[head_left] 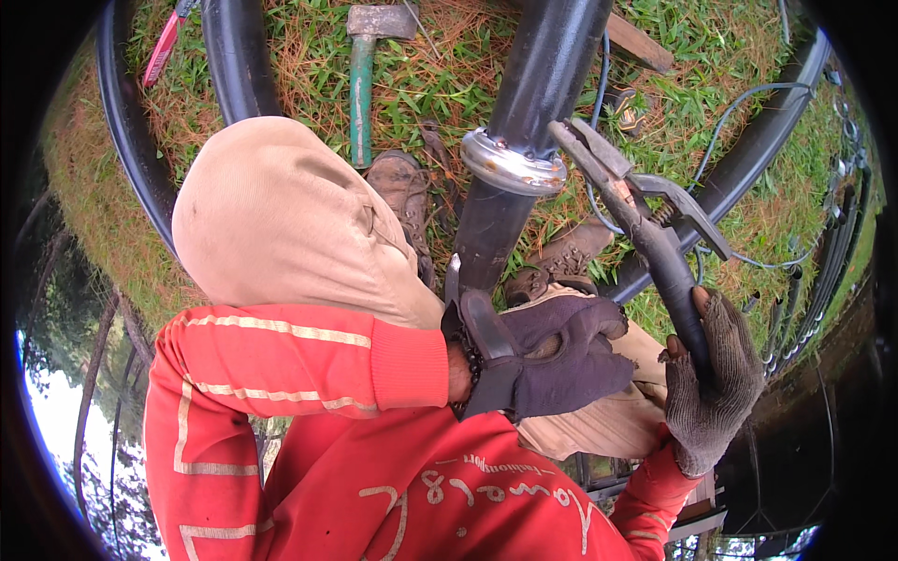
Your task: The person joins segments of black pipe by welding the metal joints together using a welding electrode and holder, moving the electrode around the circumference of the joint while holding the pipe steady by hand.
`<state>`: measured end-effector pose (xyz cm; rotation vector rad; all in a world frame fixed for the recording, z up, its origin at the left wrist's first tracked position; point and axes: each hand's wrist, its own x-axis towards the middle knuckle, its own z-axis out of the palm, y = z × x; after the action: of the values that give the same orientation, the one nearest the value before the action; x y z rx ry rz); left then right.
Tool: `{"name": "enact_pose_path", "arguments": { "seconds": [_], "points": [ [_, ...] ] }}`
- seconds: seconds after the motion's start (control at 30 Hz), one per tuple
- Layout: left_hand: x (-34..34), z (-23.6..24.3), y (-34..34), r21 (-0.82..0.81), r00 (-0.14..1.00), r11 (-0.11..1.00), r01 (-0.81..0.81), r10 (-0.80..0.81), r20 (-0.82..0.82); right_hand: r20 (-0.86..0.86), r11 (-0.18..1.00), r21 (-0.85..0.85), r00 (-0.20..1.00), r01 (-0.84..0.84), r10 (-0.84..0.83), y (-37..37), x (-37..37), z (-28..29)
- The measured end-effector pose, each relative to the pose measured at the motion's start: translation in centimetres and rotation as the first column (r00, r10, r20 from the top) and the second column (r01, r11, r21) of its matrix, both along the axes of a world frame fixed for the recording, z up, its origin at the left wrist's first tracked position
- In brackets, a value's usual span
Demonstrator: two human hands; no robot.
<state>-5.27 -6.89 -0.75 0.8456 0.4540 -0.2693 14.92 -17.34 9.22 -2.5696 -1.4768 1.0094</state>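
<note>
My right hand (pixel 718 383), in a grey knit glove with bare fingertips, closes round the black handle of a welding electrode holder (pixel 666 257). The holder's worn jaws point up and left, close to a shiny metal ring (pixel 513 165). That ring encircles a black pipe (pixel 543 84), with weld marks along its upper edge. My left hand (pixel 571 360), in a dark purple glove, is closed near my lap, below the pipe's near end. A pointed metal tip (pixel 454 278) sticks up beside its wrist; what the fingers hold is hidden.
An axe (pixel 361 89) with a green handle lies on the grass. More black pipes (pixel 238 61) lie left and right (pixel 762 140). A blue-grey cable (pixel 716 145) loops at the right, near a wooden piece (pixel 639 43). My boots (pixel 402 192) flank the ringed pipe. A red-handled tool (pixel 164 47) lies top left.
</note>
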Motion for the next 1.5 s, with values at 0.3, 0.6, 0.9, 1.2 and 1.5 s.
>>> {"name": "enact_pose_path", "arguments": {
  "seconds": [0.3, 0.6, 0.9, 1.2, 1.5],
  "points": [
    [0.2, -2.0, -3.8, 0.065, 0.936, 0.936, -0.346, 0.339, 0.096, 0.053, 0.958, 0.084, 0.962, -0.273, 0.27, -0.8, -1.5, -0.5],
    [0.7, -2.7, -3.3, -0.208, 0.992, 0.97, -0.127, 0.127, -0.015, 0.139, 0.908, 0.108, 0.911, -0.405, 0.39, -0.8, -1.5, -0.7],
    [-1.3, -4.1, -3.7, -0.579, 0.947, 0.786, -0.217, 0.313, 0.071, 0.148, 0.926, 0.069, 0.922, -0.371, 0.358, -0.8, -1.8, -0.1],
    [3.3, -1.6, 0.4, 0.077, 0.966, 0.997, 0.025, -0.044, 0.255, 0.037, 0.922, 0.387, 0.999, -0.02, 0.007, -2.8, -0.3, 2.6],
    [6.4, 3.1, -0.3, -0.504, 0.943, 0.829, -0.243, 0.323, 0.078, -0.2, 0.874, 0.423, 0.965, 0.24, -0.168, -6.7, -1.3, 4.6]
  ]
}}
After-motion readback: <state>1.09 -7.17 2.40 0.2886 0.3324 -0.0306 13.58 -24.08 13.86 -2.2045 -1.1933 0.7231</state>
